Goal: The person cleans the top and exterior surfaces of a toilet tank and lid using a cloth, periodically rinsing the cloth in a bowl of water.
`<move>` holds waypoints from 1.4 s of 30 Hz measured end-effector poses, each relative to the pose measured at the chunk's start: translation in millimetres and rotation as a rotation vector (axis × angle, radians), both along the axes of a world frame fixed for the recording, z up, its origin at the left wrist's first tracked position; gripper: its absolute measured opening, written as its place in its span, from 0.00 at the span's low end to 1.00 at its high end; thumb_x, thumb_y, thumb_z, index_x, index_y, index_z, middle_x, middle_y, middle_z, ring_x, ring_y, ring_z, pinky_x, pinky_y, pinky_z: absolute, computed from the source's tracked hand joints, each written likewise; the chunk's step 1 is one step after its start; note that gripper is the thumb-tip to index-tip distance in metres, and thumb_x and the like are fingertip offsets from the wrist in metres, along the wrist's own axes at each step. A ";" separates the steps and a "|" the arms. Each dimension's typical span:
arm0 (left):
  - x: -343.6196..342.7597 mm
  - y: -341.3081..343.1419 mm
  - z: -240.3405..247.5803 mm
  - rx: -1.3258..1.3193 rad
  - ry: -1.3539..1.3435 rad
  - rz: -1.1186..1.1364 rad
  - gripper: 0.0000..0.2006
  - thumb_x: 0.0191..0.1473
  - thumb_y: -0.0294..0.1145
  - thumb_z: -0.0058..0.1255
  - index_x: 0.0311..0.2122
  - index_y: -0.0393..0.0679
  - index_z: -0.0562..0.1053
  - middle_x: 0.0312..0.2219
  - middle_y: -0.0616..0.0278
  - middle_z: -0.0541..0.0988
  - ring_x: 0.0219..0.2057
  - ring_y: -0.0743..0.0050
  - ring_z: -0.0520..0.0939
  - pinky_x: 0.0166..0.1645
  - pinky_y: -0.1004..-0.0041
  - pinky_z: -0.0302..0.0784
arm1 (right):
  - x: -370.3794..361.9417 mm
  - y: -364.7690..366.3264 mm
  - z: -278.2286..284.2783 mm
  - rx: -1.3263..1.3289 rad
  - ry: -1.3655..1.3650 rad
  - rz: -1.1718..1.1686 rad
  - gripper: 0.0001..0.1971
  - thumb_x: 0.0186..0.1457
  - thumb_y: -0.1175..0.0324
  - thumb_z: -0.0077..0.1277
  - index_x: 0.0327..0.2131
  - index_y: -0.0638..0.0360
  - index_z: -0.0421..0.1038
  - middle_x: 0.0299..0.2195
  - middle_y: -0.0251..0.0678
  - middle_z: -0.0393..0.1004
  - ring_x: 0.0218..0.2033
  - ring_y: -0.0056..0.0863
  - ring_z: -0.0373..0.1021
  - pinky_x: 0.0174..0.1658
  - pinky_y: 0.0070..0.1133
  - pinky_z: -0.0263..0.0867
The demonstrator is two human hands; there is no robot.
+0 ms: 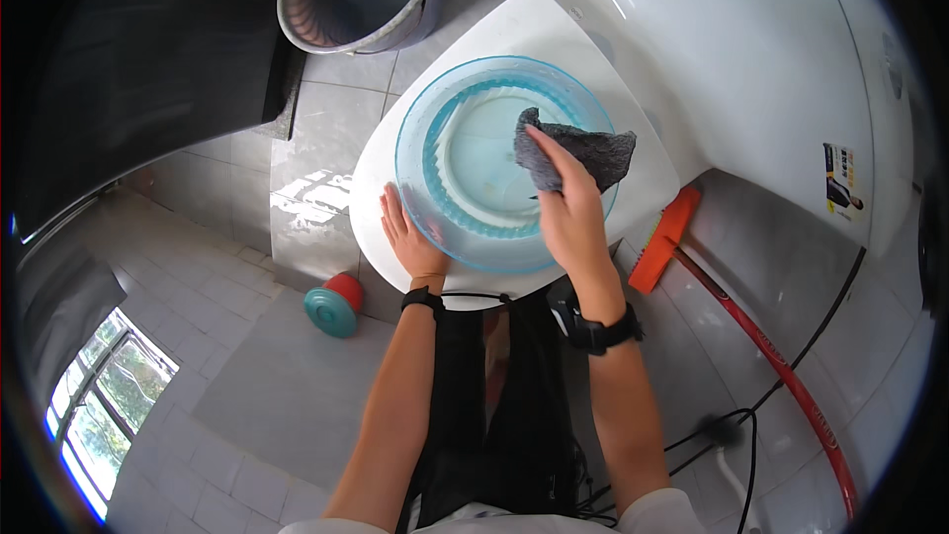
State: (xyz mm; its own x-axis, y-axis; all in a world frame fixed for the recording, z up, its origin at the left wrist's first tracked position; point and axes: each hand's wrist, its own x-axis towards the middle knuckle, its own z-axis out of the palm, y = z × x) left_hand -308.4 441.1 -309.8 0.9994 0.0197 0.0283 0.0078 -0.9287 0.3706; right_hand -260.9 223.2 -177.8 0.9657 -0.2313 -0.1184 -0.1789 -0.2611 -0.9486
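Observation:
A clear blue plastic basin stands on the white closed toilet lid. Water seems to lie in its ribbed bottom. My right hand grips a dark grey cloth above the basin's right side, with part of the cloth folded up over the fingers. Flat on the lid, my left hand rests with fingers stretched out beside the basin's lower left rim. Both wrists wear black bands.
Behind on the left stands a bucket. An orange brush head with a red handle leans at the right, near black cables. A red and teal plunger-like thing sits at the lower left. The white toilet tank rises at the far right.

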 end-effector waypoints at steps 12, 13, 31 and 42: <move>25.1 -24.6 74.6 -1.459 0.735 0.598 0.20 0.52 0.31 0.44 0.50 0.36 0.60 0.38 0.57 0.72 0.34 0.68 0.77 0.31 0.72 0.76 | -7.1 41.3 -37.0 -0.806 0.098 0.225 0.22 0.49 0.55 0.51 0.49 0.42 0.65 0.51 0.39 0.59 0.51 0.45 0.57 0.49 0.41 0.53; 29.9 -21.8 78.1 -1.458 0.734 0.598 0.20 0.52 0.31 0.44 0.50 0.36 0.60 0.38 0.57 0.72 0.34 0.68 0.77 0.31 0.72 0.76 | -5.3 44.1 -40.7 -0.805 0.096 0.225 0.22 0.49 0.55 0.51 0.49 0.42 0.65 0.51 0.39 0.59 0.51 0.45 0.57 0.49 0.41 0.53; 29.2 23.0 124.7 -1.441 0.988 0.579 0.38 0.44 0.17 0.33 0.61 0.36 0.35 0.38 0.29 0.70 0.26 0.38 0.79 0.29 0.62 0.81 | -4.7 50.9 -10.1 0.575 0.473 -0.068 0.19 0.56 0.57 0.39 0.38 0.67 0.68 0.30 0.34 0.72 0.33 0.21 0.67 0.38 0.18 0.61; -21.8 138.6 138.4 -1.444 0.656 0.809 0.40 0.43 0.20 0.34 0.62 0.39 0.34 0.44 0.30 0.66 0.40 0.38 0.75 0.34 0.63 0.80 | 10.9 -2.0 -33.9 -0.549 -0.167 -0.196 0.08 0.47 0.67 0.51 0.28 0.62 0.68 0.29 0.38 0.63 0.26 0.35 0.63 0.26 0.27 0.63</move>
State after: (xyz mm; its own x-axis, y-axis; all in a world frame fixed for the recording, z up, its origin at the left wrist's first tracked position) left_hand -330.3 579.7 -171.3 0.5681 0.1108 -0.8155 0.7211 0.4105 0.5581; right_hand -250.0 221.2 -211.7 0.8942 -0.3908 0.2185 -0.1330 -0.6978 -0.7038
